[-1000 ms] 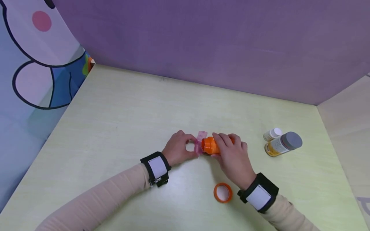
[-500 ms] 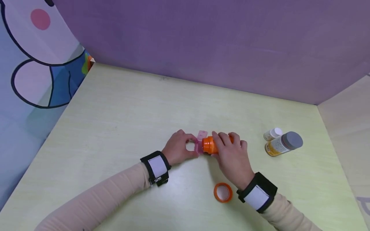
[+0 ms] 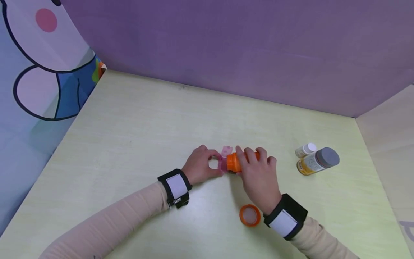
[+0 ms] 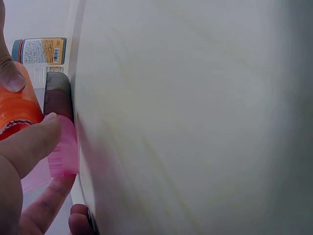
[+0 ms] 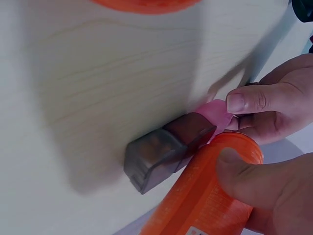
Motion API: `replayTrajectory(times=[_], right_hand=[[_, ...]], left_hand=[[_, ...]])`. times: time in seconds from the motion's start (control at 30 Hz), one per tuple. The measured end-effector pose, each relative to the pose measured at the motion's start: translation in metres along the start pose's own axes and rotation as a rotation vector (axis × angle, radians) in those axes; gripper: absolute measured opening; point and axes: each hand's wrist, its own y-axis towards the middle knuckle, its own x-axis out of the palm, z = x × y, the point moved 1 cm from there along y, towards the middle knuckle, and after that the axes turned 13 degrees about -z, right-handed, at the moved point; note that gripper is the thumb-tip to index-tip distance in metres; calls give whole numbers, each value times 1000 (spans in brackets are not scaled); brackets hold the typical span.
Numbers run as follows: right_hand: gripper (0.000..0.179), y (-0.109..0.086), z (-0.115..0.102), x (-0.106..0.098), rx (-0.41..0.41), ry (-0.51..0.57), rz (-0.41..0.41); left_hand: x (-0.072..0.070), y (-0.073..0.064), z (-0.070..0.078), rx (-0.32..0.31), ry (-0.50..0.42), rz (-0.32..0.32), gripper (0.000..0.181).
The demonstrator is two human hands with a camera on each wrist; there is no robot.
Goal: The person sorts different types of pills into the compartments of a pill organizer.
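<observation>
My left hand (image 3: 201, 166) grips the pink end of a small pill organizer (image 3: 223, 164) between thumb and fingers. A pink lid (image 3: 227, 151) stands open at its far side. In the right wrist view the pill organizer (image 5: 156, 152) also shows grey and dark red compartments. My right hand (image 3: 260, 178) holds an orange pill bottle (image 3: 234, 162) tipped on its side, its uncapped mouth at the pink compartment. The left wrist view shows the rim of the bottle (image 4: 19, 115) right beside my left thumb. Whatever lies inside the compartment is hidden.
An orange-rimmed cap (image 3: 250, 216) lies on the table (image 3: 145, 118) near my right wrist. To the right stand a small white-capped bottle (image 3: 305, 150) and a larger grey-capped bottle (image 3: 318, 161). A purple wall (image 3: 226, 46) borders the table's back edge.
My right hand has turned slightly and tipped the bottle's mouth further down, so its opening shows less. My left hand and the pill organizer have stayed in place.
</observation>
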Motion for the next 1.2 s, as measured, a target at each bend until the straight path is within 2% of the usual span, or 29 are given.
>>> replayTrajectory(times=[0.6,0.93,1.2], right_hand=[[78,1,-8,-4,19,-84,-16],[74,0,-9,-5,17,-65,-10],[70,1,-2,-1,25,47,-5]], left_hand=[[1,1,-1,8,8,-5,44],[1,2,-2,6,14,-1,44],[1,2,-2,-7,11,-11,44]])
